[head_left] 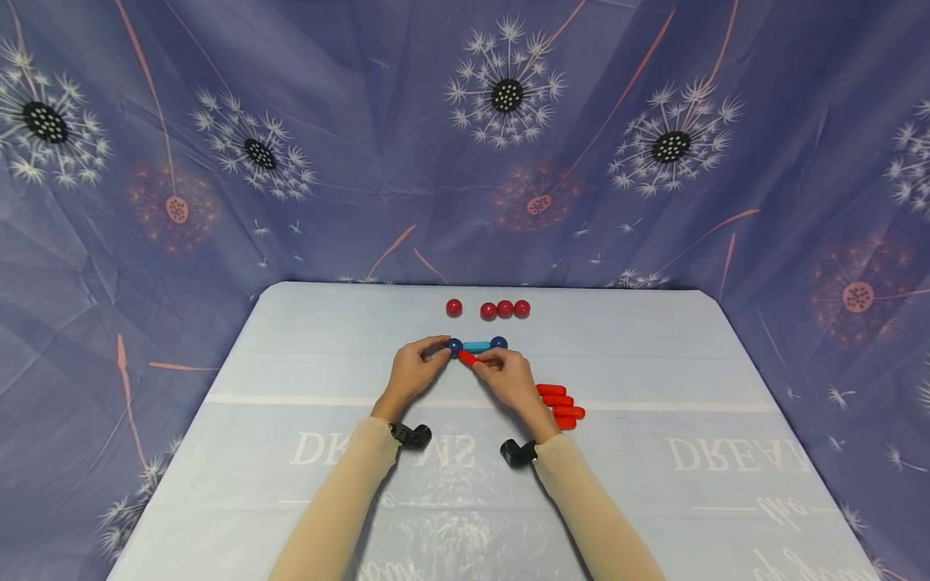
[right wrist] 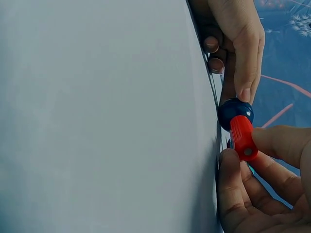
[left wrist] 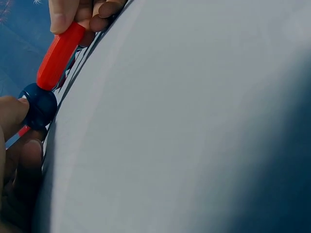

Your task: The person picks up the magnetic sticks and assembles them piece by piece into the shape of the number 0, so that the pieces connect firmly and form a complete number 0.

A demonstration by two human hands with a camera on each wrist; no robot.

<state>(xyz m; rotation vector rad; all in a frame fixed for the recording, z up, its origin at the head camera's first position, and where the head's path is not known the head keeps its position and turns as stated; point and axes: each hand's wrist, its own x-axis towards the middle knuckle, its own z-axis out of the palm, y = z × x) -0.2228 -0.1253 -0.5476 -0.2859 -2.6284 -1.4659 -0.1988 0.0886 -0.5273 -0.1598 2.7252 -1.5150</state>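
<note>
My left hand (head_left: 412, 373) pinches a dark blue ball (left wrist: 43, 107) between thumb and fingers. In my right hand (head_left: 511, 379) is a short red rod (right wrist: 242, 132), pinched near one end, where a small grey metal dot shows. The rod's other end meets the blue ball in both wrist views. A light blue rod (head_left: 476, 346) runs from that ball to a second dark blue ball (head_left: 498, 342), just beyond the right fingertips in the head view.
Several red balls (head_left: 504, 309) lie in a row at the far side, with one red ball (head_left: 454, 307) apart on the left. More red rods (head_left: 558, 400) lie stacked side by side, right of my right wrist. A patterned cloth (head_left: 349, 161) hangs behind the white table (head_left: 639, 347).
</note>
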